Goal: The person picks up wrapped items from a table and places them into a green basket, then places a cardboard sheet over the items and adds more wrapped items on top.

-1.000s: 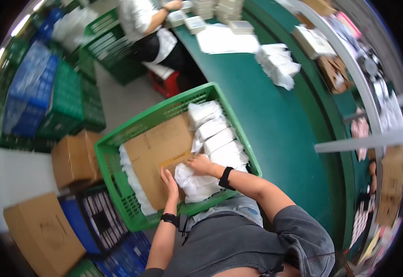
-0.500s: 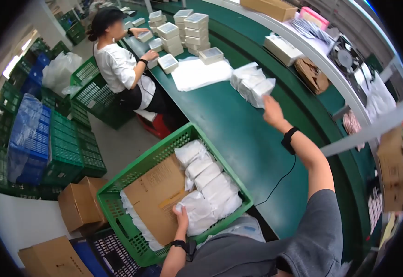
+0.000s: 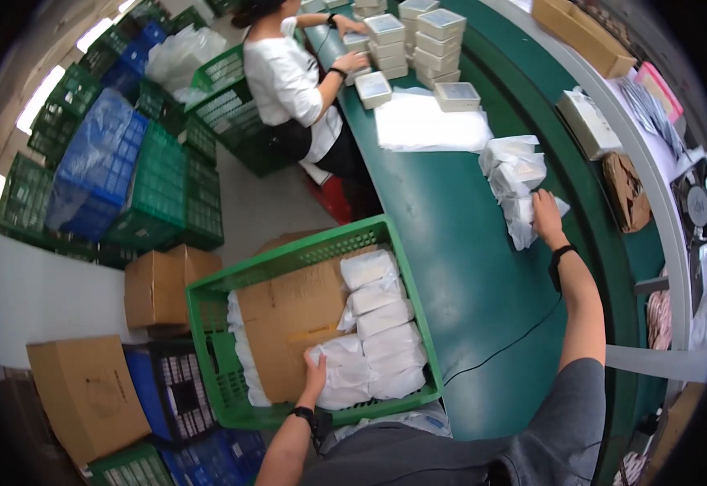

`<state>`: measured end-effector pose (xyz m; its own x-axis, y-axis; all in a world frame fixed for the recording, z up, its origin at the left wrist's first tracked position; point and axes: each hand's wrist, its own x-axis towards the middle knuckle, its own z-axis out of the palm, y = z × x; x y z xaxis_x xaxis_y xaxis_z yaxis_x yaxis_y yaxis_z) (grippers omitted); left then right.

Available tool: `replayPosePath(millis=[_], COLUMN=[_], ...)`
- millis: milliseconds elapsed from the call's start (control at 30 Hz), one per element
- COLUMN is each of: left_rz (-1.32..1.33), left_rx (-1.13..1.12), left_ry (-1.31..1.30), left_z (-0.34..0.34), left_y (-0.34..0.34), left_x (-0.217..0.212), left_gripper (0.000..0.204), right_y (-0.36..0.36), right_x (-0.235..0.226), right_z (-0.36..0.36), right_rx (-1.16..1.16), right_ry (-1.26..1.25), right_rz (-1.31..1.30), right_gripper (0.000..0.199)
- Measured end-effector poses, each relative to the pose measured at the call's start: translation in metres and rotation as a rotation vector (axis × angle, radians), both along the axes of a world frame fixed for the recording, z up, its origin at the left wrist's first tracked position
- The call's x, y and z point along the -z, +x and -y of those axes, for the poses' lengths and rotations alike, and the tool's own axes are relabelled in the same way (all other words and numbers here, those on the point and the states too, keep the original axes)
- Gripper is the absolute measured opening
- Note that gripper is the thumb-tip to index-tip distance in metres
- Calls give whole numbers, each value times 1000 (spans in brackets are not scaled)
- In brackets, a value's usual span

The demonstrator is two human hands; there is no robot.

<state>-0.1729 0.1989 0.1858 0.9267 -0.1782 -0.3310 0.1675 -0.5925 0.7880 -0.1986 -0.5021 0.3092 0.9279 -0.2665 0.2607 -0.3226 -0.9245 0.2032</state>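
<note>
A green plastic crate (image 3: 287,266) holds a row of white-wrapped boxes (image 3: 382,290) along its right side, beside a brown cardboard sheet (image 3: 288,312). Inside it, my left hand (image 3: 314,379) grips the left edge of the nearest wrapped box (image 3: 343,360). Out on the green table (image 3: 475,316), my right hand (image 3: 546,217) has its fingers closed against the near end of a line of wrapped boxes (image 3: 515,166). Part of that nearest box is hidden behind the fingers. Loose wrapping sticks out to their right.
Across the table a co-worker (image 3: 292,89) handles bare pale boxes (image 3: 438,44) stacked there. White wrapping sheets (image 3: 430,125) lie between us. A black cable (image 3: 503,347) crosses the table near my right arm. Cardboard cartons (image 3: 155,287) and stacked crates (image 3: 159,182) stand at left.
My right hand has come from beside the wrapped boxes on the table to touching the nearest one. My left hand stays on its box. The whole view has turned.
</note>
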Motion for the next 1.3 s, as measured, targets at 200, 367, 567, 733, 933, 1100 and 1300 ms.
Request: replayPosePath(millis=[200,367,567,733,933,1100,1300], left_rz=[-107,-62,12,179,97,152,144], left_rx=[-76,-72,-356,-442,84,83,129], left_ry=[-51,-38,-302,-263,49,171,279], left_z=[21,4,-38,29,22,36,32], left_y=[10,2,6,48,62,56,52], left_x=[-22,3,71,-26,-7,-20,-16], left_gripper=[55,56,70,64,58,49,50], right_y=[1,53,111,88,99,125,88], right_x=[-87,-102,5,73,21,-55,-15], right_z=[-151,-333,-493,-485,-410,-190,5], right_rx=[-10,-515,-741,-677,-858,-356,252], right_ry=[690,1015,893,751,990,497,59], right_rz=[45,79,-37,-512,-139,555,187], right_gripper=[51,55,56,46,30,45,60])
